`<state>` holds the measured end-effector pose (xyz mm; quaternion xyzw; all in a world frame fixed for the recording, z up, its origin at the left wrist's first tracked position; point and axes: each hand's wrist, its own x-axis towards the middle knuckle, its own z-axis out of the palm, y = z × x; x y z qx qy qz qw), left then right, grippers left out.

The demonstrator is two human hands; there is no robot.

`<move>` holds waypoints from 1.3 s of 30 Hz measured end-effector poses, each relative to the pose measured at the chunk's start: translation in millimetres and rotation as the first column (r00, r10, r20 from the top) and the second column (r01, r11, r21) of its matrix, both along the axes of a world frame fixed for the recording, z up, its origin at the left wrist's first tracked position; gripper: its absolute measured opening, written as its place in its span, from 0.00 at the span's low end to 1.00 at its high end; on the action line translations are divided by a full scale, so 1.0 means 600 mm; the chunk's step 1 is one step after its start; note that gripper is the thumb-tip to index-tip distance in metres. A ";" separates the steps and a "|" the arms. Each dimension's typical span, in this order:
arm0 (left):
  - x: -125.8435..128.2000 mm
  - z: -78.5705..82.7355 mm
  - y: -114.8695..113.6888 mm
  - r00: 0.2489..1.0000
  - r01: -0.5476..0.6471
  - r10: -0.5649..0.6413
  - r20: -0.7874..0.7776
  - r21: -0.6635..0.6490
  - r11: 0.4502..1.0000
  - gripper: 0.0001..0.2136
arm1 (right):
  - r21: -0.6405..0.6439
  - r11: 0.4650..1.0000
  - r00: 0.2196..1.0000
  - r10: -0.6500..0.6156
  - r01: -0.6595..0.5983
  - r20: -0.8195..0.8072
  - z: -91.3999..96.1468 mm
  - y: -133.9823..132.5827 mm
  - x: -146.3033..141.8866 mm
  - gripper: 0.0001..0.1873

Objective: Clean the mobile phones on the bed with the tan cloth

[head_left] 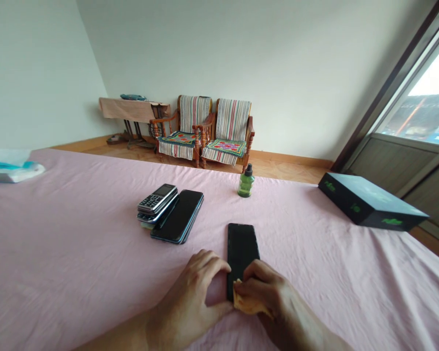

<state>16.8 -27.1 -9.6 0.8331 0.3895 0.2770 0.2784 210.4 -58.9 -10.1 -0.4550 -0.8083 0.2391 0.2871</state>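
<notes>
A black smartphone (243, 243) lies face up on the pink sheet in front of me. At its left edge, my left hand (195, 287) grips it, with the index finger against the side and the thumb by the lower left corner. My right hand (272, 295) is closed around a yellow-orange cloth (250, 304), bunched over the lower end of the phone. Part of the cloth and the phone's bottom are hidden by my fingers. Beyond the phone stands a green spray bottle (246, 183) with a black top.
To the left are stacked smartphones (181, 214) and a pile of keypad phones (158, 199). A black box (369, 202) sits at the right, a tissue pack (12, 165) at the far left. Two wooden chairs (225, 129) and a cloth-covered table (131, 109) stand by the wall.
</notes>
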 end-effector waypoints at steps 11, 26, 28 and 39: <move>0.002 0.021 -0.007 0.994 0.054 -0.049 0.101 -0.048 0.997 0.13 | 0.031 0.995 0.960 -0.087 0.098 -0.264 -0.011 0.002 0.004 0.14; 0.002 0.003 -0.004 0.967 0.071 -0.044 0.251 -0.097 0.993 0.05 | -0.079 0.989 0.959 -0.143 0.127 -0.246 0.002 -0.003 -0.005 0.05; 0.001 0.003 -0.005 0.963 0.074 -0.042 0.268 -0.109 0.991 0.03 | -0.082 0.983 0.954 -0.182 0.166 -0.238 0.002 -0.006 -0.006 0.03; 0.002 0.006 -0.002 0.959 0.080 -0.048 0.279 -0.105 0.991 0.04 | -0.052 0.987 0.973 -0.158 0.151 -0.168 -0.011 -0.006 -0.001 0.03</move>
